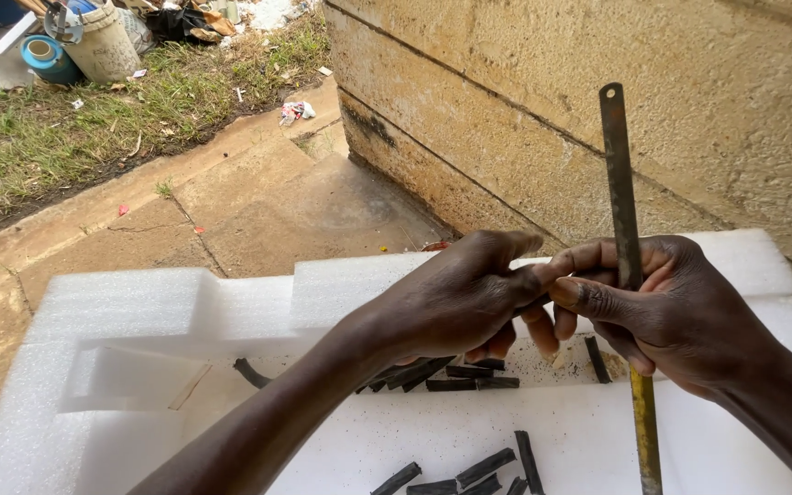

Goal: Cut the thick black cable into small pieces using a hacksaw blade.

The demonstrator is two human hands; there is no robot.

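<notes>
The right hand (662, 307) gripped a rusty blade (625, 238) upright over the foam (368, 440). The left hand (456, 298) was closed, fingertips pinched against the right thumb; any held piece was hidden. Black sticks (456, 371) lay on the foam below both hands.

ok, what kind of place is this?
Likely an outdoor yard beside a building: a rough concrete wall, a concrete path and littered grass. The left hand and right hand work a metal blade over white foam packing.
</notes>
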